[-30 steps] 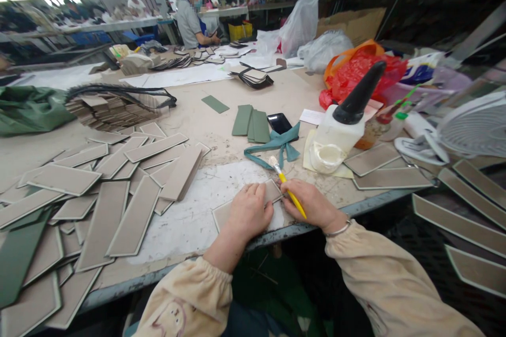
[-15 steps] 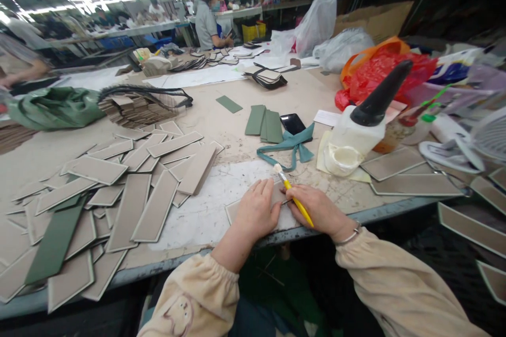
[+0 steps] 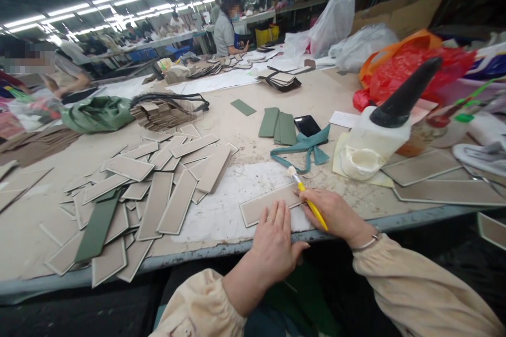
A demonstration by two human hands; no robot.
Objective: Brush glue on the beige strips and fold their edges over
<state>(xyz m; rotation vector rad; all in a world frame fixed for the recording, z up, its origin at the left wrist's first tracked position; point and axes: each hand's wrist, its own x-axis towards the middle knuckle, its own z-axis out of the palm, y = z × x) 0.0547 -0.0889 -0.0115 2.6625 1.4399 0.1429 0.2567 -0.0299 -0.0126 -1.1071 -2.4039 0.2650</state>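
Note:
A beige strip with pale edges [image 3: 272, 201] lies on white paper [image 3: 225, 210] near the table's front edge. My left hand [image 3: 274, 245] rests flat over its lower edge, thumb spread, holding nothing. My right hand [image 3: 336, 213] is closed around a yellow brush [image 3: 315, 211] by the strip's right end; the brush's pale bristles point up and away. Beyond the brush lies a looped teal fabric band [image 3: 302, 148]. A white glue bottle with a black top [image 3: 375, 137] stands on a yellowish sheet to the right.
Many beige pieces [image 3: 156, 205] are heaped at left, one green strip [image 3: 97, 229] among them. Green pieces [image 3: 276, 125] and a black phone [image 3: 307, 125] lie mid-table. Bags [image 3: 419, 66] sit at back right. A person [image 3: 227, 29] is across the table.
My left hand has slid down toward the table edge and uncovered more of the strip. My right hand still holds the brush. The view has shifted, so the scene appears further right.

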